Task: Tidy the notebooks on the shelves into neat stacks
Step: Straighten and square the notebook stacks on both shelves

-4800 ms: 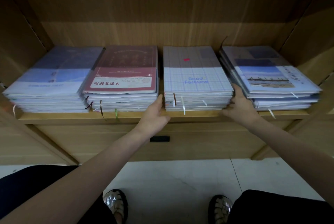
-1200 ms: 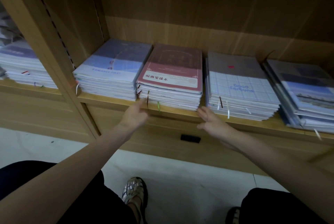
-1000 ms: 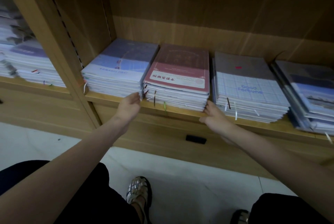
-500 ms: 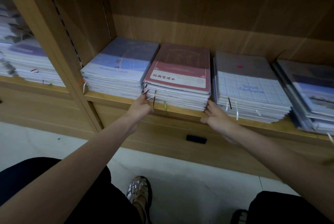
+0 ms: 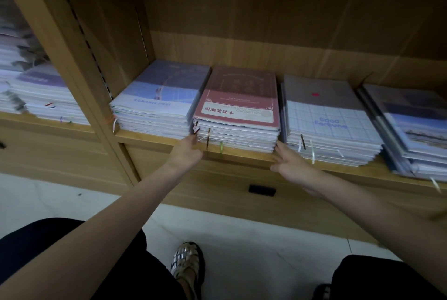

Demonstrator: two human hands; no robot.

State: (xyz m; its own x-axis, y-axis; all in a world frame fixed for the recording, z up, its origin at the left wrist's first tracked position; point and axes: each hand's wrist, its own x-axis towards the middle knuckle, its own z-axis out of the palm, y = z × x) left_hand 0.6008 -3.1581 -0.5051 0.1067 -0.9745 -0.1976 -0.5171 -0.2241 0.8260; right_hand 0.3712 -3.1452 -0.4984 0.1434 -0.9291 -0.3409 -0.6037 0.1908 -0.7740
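One camera on the person's head looks forward and down, close to the wooden shelf (image 5: 242,155), with the tiled floor (image 5: 254,246) below.

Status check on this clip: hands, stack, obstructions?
Left hand and right hand open, fingertips at the red-covered stack's front corners. Stack flat on shelf. Neighbouring stacks crowd both sides.

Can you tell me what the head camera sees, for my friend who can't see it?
Two hands, left and right, reach both front corners of the red stack on a wooden shelf. Three more notebook stacks sit beside it.
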